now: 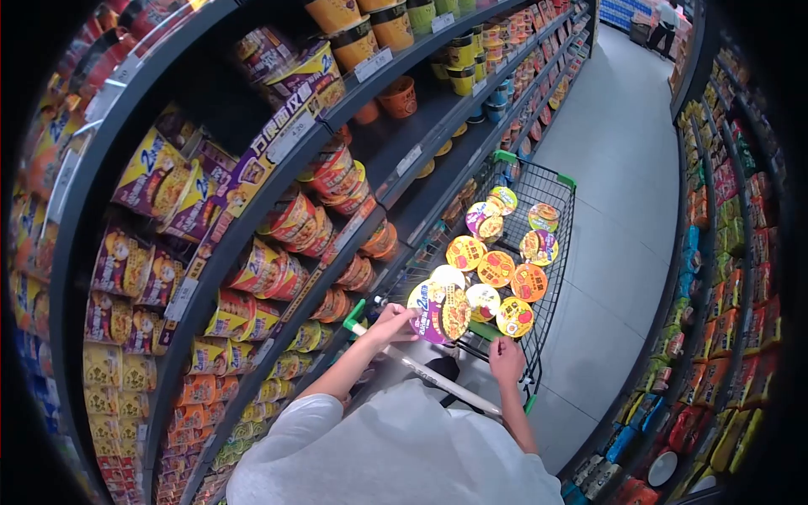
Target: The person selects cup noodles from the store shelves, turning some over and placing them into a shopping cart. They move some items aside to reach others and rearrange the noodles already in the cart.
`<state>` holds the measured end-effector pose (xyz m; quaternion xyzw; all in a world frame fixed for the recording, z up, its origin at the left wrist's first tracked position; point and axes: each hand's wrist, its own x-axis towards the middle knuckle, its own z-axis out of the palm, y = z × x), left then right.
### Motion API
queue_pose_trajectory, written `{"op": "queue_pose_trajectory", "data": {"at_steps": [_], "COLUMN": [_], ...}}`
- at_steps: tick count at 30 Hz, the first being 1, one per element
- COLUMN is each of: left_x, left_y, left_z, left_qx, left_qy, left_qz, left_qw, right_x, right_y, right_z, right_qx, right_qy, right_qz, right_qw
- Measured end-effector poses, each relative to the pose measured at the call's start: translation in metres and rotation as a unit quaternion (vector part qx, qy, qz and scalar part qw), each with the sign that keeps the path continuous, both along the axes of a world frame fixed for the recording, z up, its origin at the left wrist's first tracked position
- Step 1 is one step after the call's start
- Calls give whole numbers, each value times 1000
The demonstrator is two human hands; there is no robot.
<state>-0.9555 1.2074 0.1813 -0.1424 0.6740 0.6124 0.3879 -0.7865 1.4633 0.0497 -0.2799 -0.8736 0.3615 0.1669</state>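
My left hand (393,323) grips a purple and yellow instant noodle cup (427,316) by its left side, above the near end of the shopping cart (549,178). The lid, with a picture of noodles, faces up. My right hand (507,360) is curled closed by the cart's near right corner, just below a yellow-lidded noodle cup (514,316); nothing shows in its fingers. Several more noodle cups stand in the cart, among them an orange-lidded cup (528,283) and a purple and yellow cup (484,220). The cart's pale handle bar (442,381) runs between my forearms.
Shelves on the left hold stacked noodle cups (290,220) with price tags (373,65) along their edges. Packaged goods (722,290) line the shelf on the right. The grey tiled aisle (624,151) runs ahead. A person (663,32) stands at its far end.
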Motion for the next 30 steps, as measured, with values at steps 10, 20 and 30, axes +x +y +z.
{"op": "queue_pose_trajectory", "data": {"at_steps": [10,20,30], "left_x": [-46,-143,-304], "left_y": [52,180,369], "left_z": [-68,-134,-195], "left_qx": [3,18,206], "left_qy": [-35,-81,-61], "left_qz": [-58,-108,-111], "left_qw": [998,991,970], "right_x": [-7,-13,-24], "right_y": [-2,-2,3], "right_z": [17,15,30], "right_qx": [-53,-53,-61], "right_qy": [-67,-86,-150], "right_qz": [-48,-66,-40], "right_qw": [995,993,986]}}
